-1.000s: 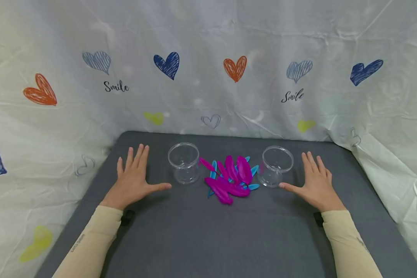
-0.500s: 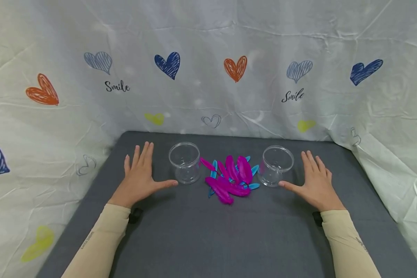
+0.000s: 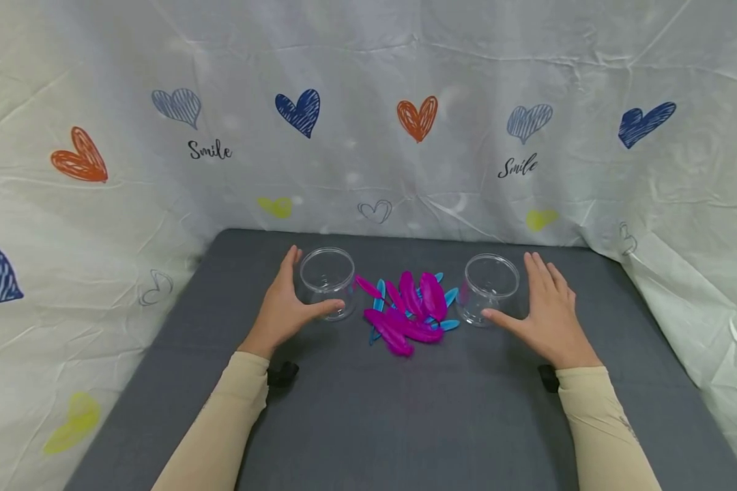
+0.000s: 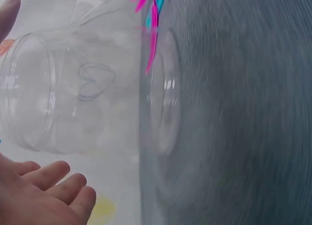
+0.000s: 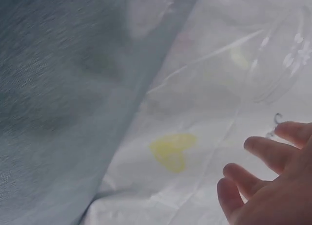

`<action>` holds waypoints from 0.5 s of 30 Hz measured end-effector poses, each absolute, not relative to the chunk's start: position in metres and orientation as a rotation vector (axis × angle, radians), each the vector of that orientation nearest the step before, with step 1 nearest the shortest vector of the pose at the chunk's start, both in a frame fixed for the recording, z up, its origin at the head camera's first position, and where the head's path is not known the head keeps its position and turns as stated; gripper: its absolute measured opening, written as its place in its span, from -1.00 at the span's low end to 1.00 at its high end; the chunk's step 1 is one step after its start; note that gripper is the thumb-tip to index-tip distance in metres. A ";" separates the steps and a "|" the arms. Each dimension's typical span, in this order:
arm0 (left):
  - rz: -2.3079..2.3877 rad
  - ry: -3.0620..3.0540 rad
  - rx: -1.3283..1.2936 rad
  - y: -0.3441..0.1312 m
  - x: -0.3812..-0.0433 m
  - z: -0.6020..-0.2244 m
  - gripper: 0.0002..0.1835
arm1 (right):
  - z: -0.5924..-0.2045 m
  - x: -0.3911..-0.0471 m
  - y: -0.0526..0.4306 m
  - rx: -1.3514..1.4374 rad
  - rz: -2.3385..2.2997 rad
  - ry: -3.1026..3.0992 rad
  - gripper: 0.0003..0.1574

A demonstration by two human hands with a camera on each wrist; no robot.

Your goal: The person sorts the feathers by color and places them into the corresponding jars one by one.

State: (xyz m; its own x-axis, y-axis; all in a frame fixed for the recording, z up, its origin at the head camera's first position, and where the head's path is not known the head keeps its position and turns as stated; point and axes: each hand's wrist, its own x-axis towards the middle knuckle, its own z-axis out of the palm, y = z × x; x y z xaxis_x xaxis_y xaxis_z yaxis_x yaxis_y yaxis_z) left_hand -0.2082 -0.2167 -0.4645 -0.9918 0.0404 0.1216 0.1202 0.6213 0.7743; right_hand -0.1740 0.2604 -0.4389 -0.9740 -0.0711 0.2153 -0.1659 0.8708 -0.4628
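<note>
Two clear plastic jars stand upright and lidless on the grey table. The left hand (image 3: 287,310) is beside the left jar (image 3: 327,276), thumb stretched across its near side and fingers along its left. In the left wrist view that jar (image 4: 97,88) lies between the thumb and the spread fingers. To the right of the right jar (image 3: 490,286), the right hand (image 3: 549,314) is spread, its thumb tip overlapping the jar's lower front. Magenta feathers (image 3: 408,324) and blue feathers (image 3: 450,325) lie in a loose pile between the jars.
The table (image 3: 399,416) is covered in grey cloth. A white curtain (image 3: 356,61) with printed hearts hangs behind it and along both sides. Each wrist carries a small black camera mount (image 3: 282,374) below the hand.
The left hand has moved right, up to the left jar, its thumb now in front of it. The right hand has shifted slightly left toward the right jar. Jars and feathers stay put.
</note>
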 end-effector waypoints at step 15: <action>-1.751 -2.477 -0.183 -0.208 -0.218 -0.487 0.40 | -0.406 -0.189 0.185 0.548 0.740 -2.551 0.34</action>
State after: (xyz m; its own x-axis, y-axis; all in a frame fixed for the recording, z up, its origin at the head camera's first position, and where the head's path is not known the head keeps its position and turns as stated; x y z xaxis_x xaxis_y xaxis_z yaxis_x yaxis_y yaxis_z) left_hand -0.2184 -0.2082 -0.4870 -0.9875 0.0393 0.1527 0.1570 0.3303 0.9307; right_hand -0.1886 0.1855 -0.4065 -0.8311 -0.2495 0.4970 -0.4767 0.7800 -0.4055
